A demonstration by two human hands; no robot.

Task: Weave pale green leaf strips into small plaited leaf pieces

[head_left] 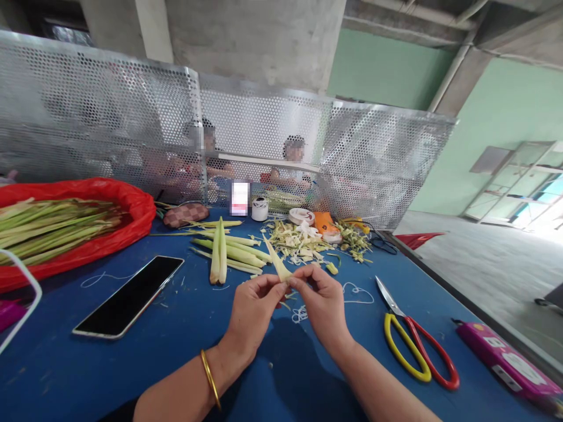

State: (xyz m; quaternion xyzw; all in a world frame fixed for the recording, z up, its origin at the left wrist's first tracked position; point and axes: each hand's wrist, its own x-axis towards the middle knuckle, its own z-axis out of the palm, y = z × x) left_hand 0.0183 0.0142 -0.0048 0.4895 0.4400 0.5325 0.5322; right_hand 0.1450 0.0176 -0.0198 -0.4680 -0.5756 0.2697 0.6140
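Both hands meet over the blue table, pinching the lower end of a pale green leaf piece (278, 264) that points up and away. My left hand (257, 305), with a gold bangle on its wrist, has its fingers closed on the leaf. From the other side, my right hand (322, 299) grips the same end between thumb and fingers. Beyond the hands lie a split stalk (219, 255) and several green stalks (241, 253). A heap of leaf scraps (299, 240) is behind them. White string (299, 315) lies just under the hands.
Red-and-yellow scissors (407, 328) and a purple packet (505, 357) lie right. A black phone (132, 296) and a red bag of stalks (132, 205) are left. A white tin (260, 209) and tape roll (301, 217) stand near a perforated screen (264, 123), with people behind it.
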